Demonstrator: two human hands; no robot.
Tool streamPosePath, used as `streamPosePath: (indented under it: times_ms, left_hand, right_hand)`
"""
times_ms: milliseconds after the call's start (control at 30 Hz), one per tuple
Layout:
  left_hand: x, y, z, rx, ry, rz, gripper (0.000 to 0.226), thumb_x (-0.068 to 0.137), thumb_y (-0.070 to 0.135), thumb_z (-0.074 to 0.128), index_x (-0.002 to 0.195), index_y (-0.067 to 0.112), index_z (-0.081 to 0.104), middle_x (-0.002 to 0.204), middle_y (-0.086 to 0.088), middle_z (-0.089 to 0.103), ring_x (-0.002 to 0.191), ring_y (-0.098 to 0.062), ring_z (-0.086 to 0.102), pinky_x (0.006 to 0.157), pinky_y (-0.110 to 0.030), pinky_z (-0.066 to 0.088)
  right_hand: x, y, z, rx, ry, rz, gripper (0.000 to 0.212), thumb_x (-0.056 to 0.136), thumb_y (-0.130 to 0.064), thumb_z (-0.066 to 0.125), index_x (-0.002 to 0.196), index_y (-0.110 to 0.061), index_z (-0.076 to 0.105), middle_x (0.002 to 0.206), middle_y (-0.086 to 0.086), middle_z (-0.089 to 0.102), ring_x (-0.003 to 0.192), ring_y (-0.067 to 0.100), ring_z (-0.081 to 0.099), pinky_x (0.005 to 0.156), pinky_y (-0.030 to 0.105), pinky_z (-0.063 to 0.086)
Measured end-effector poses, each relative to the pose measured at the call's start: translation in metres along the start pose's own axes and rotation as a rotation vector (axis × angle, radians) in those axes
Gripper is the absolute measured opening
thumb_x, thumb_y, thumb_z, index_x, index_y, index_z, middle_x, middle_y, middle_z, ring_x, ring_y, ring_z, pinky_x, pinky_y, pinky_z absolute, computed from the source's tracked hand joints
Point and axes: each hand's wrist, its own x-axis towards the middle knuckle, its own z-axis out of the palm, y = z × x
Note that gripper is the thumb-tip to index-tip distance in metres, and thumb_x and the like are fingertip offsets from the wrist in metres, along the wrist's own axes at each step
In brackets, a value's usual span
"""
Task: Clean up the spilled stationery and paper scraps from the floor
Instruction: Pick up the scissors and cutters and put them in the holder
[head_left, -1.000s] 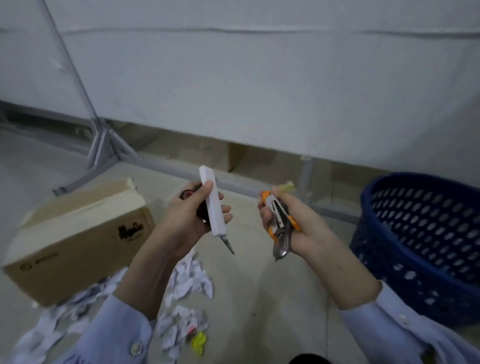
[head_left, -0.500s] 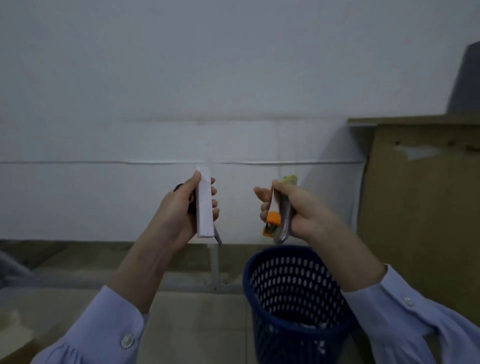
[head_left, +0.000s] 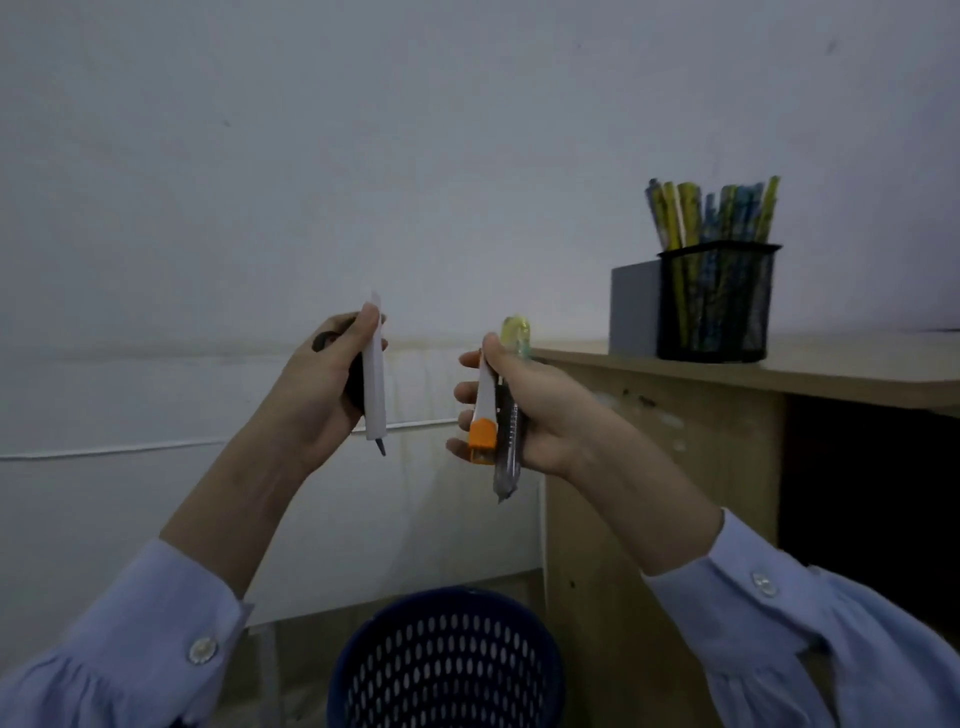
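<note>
My left hand (head_left: 324, 384) is raised at chest height and holds a white utility knife (head_left: 374, 384) upright, blade tip down, together with a dark object partly hidden in the palm. My right hand (head_left: 524, 415) holds a bundle: a white and orange cutter (head_left: 483, 421), a grey metal tool (head_left: 506, 462) and a yellow-green piece (head_left: 515, 332) sticking out above the thumb. The hands are a short gap apart, left of the desk. The floor and the paper scraps are out of view.
A blue perforated waste basket (head_left: 447, 660) stands below the hands. To the right is a wooden desk (head_left: 779, 371) carrying a black mesh pen holder (head_left: 717, 301) full of several pens and a grey box (head_left: 635, 306). A white wall fills the background.
The view has tilted up from the floor with scraps and a cardboard box to the wall and desk. Both hands have risen, still gripping the same items; the basket now lies below them.
</note>
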Motion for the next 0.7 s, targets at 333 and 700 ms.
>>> streamPosePath:
  times_ms: [333, 700]
  left_hand:
    - [0.009, 0.011, 0.07, 0.045, -0.096, 0.095, 0.016, 0.088, 0.029, 0.061, 0.099, 0.017, 0.059, 0.081, 0.003, 0.06, 0.075, -0.011, 0.054, 0.061, -0.026, 0.039]
    - [0.019, 0.049, 0.125, 0.05, -0.039, 0.184, 0.013, 0.087, 0.03, 0.065, 0.089, 0.022, 0.055, 0.089, 0.0, 0.06, 0.073, -0.013, 0.062, 0.056, -0.028, 0.035]
  right_hand:
    - [-0.044, -0.069, -0.026, -0.178, 0.1, -0.101, 0.007, 0.095, -0.011, 0.045, 0.088, -0.011, 0.047, 0.084, 0.008, 0.06, 0.061, 0.018, 0.048, 0.058, 0.033, 0.042]
    - [-0.063, -0.151, -0.049, -0.476, 0.203, -0.325, 0.029, 0.099, -0.029, 0.05, 0.125, -0.015, 0.048, 0.093, 0.004, 0.069, 0.064, 0.013, 0.058, 0.057, 0.028, 0.052]
